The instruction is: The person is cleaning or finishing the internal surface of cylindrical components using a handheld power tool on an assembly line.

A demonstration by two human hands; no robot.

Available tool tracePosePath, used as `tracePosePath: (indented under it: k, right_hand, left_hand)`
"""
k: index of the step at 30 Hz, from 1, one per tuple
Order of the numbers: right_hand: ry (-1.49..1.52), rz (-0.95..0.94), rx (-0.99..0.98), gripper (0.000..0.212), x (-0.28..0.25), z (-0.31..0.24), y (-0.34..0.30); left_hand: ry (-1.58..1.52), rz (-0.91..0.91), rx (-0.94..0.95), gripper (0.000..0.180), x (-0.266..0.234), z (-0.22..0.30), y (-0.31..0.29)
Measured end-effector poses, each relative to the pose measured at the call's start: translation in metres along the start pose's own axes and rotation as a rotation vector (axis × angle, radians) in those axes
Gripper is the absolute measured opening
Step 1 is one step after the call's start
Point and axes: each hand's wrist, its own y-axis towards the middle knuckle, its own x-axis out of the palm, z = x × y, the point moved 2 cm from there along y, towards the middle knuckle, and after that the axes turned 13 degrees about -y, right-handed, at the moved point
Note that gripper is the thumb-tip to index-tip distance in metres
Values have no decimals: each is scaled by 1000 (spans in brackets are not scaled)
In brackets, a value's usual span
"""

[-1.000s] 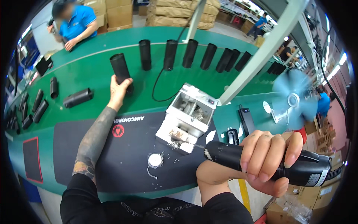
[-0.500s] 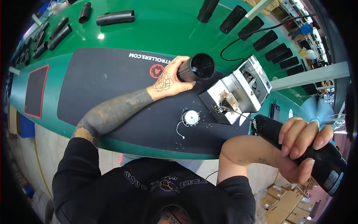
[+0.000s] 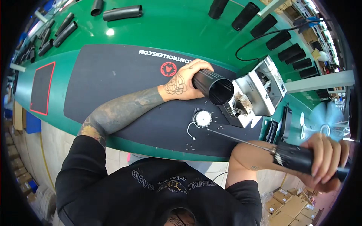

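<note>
Curling around a black cylindrical tube [image 3: 206,80], the left hand [image 3: 184,81] has its fingers closed on the side, the open end tipped toward the near right, just left of a metal screw feeder [image 3: 257,88]. The right hand [image 3: 325,160] wraps its fingers around a black electric screwdriver [image 3: 294,156], its long bit [image 3: 239,140] pointing left toward a round white-faced component [image 3: 203,118]; contact there cannot be told. That component rests on a dark mat [image 3: 124,83] covering part of the green table [image 3: 173,26].

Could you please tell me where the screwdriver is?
In the head view, the screwdriver is at the lower right, in the right hand, below the blue fan.
</note>
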Motion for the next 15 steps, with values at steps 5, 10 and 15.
tracePosePath:
  k: [5, 10, 15]
  right_hand:
    - [-115, 125, -142, 39, 14, 20, -4]
    - [-256, 261, -286, 35, 35, 36, -6]
    - [-515, 149, -249, 35, 30, 43, 1]
  left_hand:
    - [-23, -23, 4, 63, 0, -1, 1]
    - [-36, -18, 6, 63, 4, -3, 2]
    - [-67, 2, 3, 63, 9, -3, 4]
